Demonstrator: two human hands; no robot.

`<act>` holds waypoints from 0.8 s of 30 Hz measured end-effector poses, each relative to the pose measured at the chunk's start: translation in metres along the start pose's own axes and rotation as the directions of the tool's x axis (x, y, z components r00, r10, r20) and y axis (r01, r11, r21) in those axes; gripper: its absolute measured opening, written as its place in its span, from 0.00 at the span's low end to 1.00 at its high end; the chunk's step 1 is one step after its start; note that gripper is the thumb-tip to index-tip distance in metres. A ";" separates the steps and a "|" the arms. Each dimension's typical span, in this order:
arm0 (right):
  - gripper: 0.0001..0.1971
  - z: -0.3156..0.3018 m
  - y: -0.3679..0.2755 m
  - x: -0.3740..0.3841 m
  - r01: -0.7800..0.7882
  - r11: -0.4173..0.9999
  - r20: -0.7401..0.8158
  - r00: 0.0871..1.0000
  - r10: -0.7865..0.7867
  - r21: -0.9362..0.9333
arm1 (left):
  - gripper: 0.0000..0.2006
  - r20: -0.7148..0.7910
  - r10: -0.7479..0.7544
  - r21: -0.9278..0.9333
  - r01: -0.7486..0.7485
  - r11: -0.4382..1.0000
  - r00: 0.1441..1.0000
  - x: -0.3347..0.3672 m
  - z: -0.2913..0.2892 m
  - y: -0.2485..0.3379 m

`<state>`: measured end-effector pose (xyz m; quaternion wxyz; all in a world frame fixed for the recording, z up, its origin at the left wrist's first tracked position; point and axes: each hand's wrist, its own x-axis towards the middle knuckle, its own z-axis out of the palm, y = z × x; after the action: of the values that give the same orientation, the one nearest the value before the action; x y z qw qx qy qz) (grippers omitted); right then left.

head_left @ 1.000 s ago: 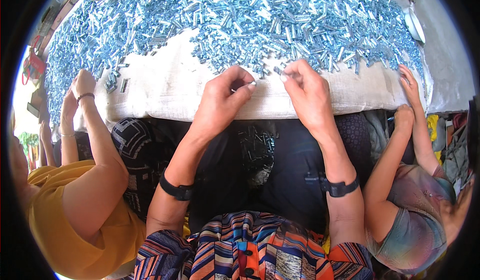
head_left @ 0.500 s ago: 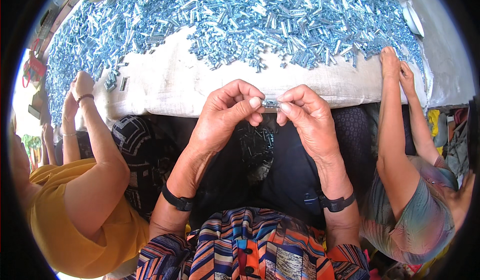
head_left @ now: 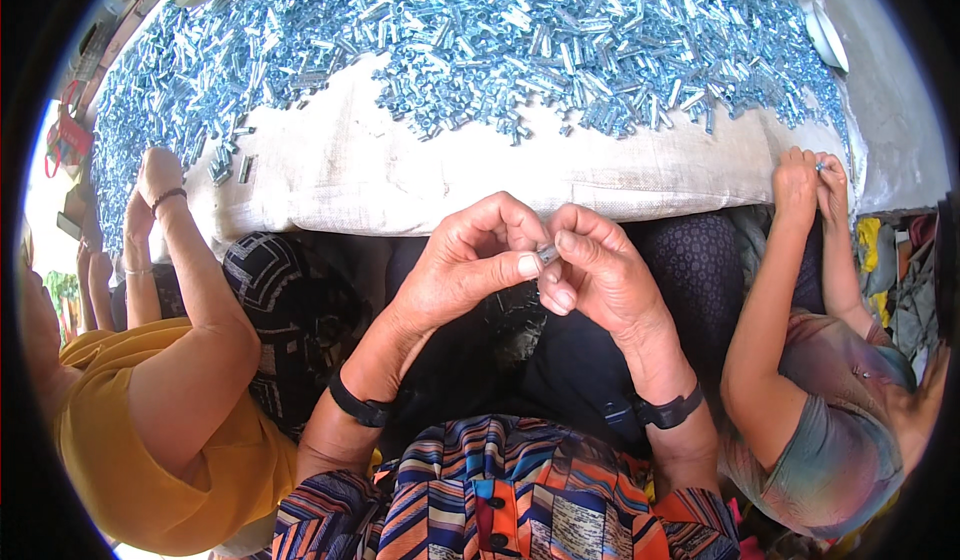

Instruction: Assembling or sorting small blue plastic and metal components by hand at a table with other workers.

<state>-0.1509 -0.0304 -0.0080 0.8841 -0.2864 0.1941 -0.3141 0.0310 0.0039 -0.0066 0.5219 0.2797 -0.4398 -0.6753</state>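
Above my lap, just off the near edge of the cloth, my left hand (head_left: 465, 268) and my right hand (head_left: 602, 278) meet with fingertips close together. Both are closed in a pinch on one small silvery metal piece (head_left: 547, 253), mostly covered by the fingers, so its exact kind is hidden. A broad heap of small shiny bluish metal tube-like pieces (head_left: 560, 35) spreads over the far part of the pale woven cloth (head_left: 350, 175). My hands stay apart from the heap.
At the left, a person in a mustard top (head_left: 170, 430) reaches toward the heap's edge. On the right, a person in a multicoloured top (head_left: 830, 430) holds both hands (head_left: 808, 185) near the cloth's edge, a small bluish piece between the fingers. A white dish (head_left: 826, 38) rests at the far right.
My hands have drawn closer together and slightly nearer to me, with the metal piece between them now tilted. The right-hand person's hands have come back from the heap.
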 end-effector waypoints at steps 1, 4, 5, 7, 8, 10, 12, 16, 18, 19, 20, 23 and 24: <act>0.08 0.000 0.001 -0.001 -0.017 1.000 -0.023 1.000 0.017 0.010 | 0.08 0.000 0.000 -0.001 0.000 1.000 1.000 -0.001 -0.001 -0.002; 0.08 -0.004 0.001 -0.003 -0.034 0.999 -0.053 0.998 0.033 -0.009 | 0.10 -0.043 -0.064 0.082 0.068 0.994 0.997 -0.004 -0.008 0.000; 0.09 -0.004 -0.002 -0.003 -0.007 0.969 -0.051 0.999 -0.006 -0.249 | 0.10 -0.059 -0.089 0.187 0.099 0.977 0.994 -0.004 -0.017 0.007; 0.11 0.001 -0.012 -0.005 0.006 0.783 -0.074 0.995 -0.066 -0.622 | 0.09 -0.137 -0.087 0.344 0.130 0.930 0.987 0.004 -0.024 0.020; 0.11 -0.001 -0.014 -0.003 0.005 0.781 -0.075 0.995 -0.067 -0.624 | 0.09 -0.227 0.015 0.462 0.094 0.882 0.974 0.013 -0.028 0.018; 0.10 -0.005 -0.021 0.006 0.040 0.538 -0.091 0.972 -0.215 -0.842 | 0.08 -0.237 0.186 0.796 0.081 0.600 0.954 0.031 -0.030 0.023; 0.08 -0.012 -0.029 0.022 0.048 0.395 -0.104 0.930 -0.354 -0.917 | 0.09 -0.234 0.267 0.912 0.115 0.394 0.935 0.044 -0.035 0.012; 0.06 -0.021 -0.047 0.062 0.053 0.203 -0.067 0.838 -0.542 -0.978 | 0.13 -0.274 0.306 0.961 0.274 0.044 0.912 0.065 -0.026 0.001; 0.06 -0.025 -0.055 0.081 0.027 0.096 -0.034 0.809 -0.587 -0.995 | 0.13 -0.292 0.316 0.950 0.313 -0.015 0.903 0.073 -0.022 -0.003; 0.05 -0.029 -0.058 0.091 0.045 -0.082 0.086 0.780 -0.620 -0.996 | 0.12 -0.275 0.340 0.953 0.302 -0.027 0.899 0.077 -0.023 -0.006; 0.05 -0.032 -0.060 0.099 0.052 -0.258 0.209 0.747 -0.631 -0.965 | 0.12 -0.257 0.362 0.956 0.290 -0.040 0.896 0.080 -0.024 -0.009; 0.05 -0.031 -0.057 0.124 -0.042 -0.407 0.225 0.778 -0.586 -0.913 | 0.10 -0.234 0.364 0.964 0.263 -0.030 0.901 0.081 -0.029 -0.009; 0.05 -0.030 -0.057 0.129 -0.127 -0.480 0.189 0.809 -0.557 -0.868 | 0.09 -0.221 0.358 0.969 0.247 -0.026 0.907 0.081 -0.029 -0.009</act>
<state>-0.0978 -0.1646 -0.0161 0.0626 -0.8461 0.4675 -0.2484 0.0272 -0.0811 -0.0212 0.2683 0.6835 -0.6767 -0.0536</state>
